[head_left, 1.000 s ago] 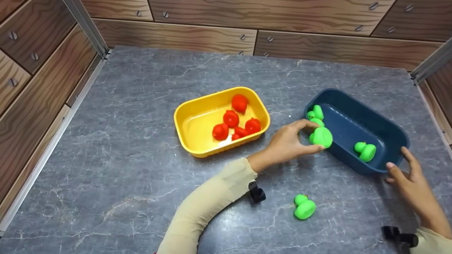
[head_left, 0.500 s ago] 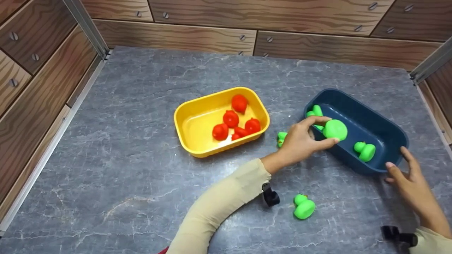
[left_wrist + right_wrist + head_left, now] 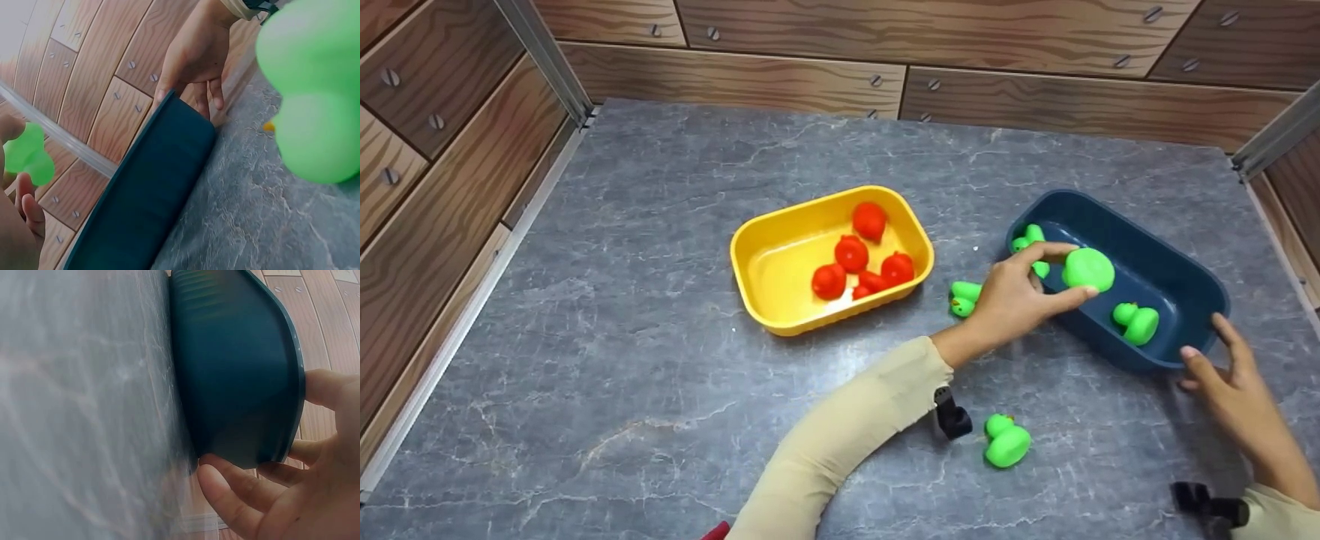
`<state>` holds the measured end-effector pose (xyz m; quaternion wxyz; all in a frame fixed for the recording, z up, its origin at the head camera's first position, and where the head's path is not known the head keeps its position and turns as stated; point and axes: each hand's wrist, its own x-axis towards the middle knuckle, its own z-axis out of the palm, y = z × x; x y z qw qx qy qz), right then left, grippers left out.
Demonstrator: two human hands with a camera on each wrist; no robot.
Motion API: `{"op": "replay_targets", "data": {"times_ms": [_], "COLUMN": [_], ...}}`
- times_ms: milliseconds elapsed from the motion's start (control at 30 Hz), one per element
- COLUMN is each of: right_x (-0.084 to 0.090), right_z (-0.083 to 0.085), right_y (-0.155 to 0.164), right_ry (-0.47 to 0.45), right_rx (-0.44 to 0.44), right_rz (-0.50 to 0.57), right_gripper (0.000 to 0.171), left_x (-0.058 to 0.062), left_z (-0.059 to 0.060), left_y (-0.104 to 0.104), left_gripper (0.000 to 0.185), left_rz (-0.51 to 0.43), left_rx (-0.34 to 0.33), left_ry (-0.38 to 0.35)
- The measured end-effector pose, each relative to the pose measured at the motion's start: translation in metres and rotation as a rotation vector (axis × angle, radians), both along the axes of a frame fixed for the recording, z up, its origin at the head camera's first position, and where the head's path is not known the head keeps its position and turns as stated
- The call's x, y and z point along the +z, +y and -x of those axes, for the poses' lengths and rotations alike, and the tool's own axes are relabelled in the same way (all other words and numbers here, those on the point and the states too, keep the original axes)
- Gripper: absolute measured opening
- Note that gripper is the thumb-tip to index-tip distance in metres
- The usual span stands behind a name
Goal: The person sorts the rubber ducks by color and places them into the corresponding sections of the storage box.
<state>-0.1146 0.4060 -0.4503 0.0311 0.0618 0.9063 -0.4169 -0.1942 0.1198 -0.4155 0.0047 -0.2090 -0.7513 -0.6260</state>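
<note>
Over the blue tub's (image 3: 1174,281) left end, our left hand (image 3: 1011,304) pinches a green duck (image 3: 1088,268) between thumb and fingers, held above two green ducks inside. Our right hand (image 3: 1234,390), fingers spread and relaxed, rests against the tub's near right corner. Toward the bench's near edge lies another green duck (image 3: 1005,441); a yellow tub (image 3: 780,262) of red ducks (image 3: 861,262) sits mid-bench.

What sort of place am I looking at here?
Probably a staged tabletop work cell, not a real room: a grey marble-patterned tabletop boxed in by wood-grain printed wall panels, with a yellow plastic tub and a dark blue plastic tub holding rubber ducks.
</note>
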Motion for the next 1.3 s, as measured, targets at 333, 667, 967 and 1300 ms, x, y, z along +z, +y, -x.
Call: {"op": "replay_targets", "data": {"times_ms": [333, 667, 967, 1300], "right_x": [0.002, 0.002, 0.001, -0.001], "right_z": [0.000, 0.001, -0.001, 0.000], "right_y": [0.000, -0.003, -0.003, 0.001], "right_ry": [0.004, 0.004, -0.014, 0.011], "right_rx": [0.011, 0.002, -0.019, 0.004], "right_rz": [0.000, -0.010, -0.020, 0.011], "right_gripper": [0.073, 0.074, 0.074, 0.072], "left_x": [-0.006, -0.009, -0.017, -0.025], "left_z": [0.002, 0.007, 0.011, 0.015], "left_y": [0.011, 0.022, 0.026, 0.026], "left_gripper": [0.048, 0.049, 0.048, 0.049], "left_rz": [0.014, 0.061, 0.093, 0.158], "left_rx": [0.006, 0.072, 0.094, 0.151], "left_ry": [-0.015, -0.054, -0.085, -0.084]}}
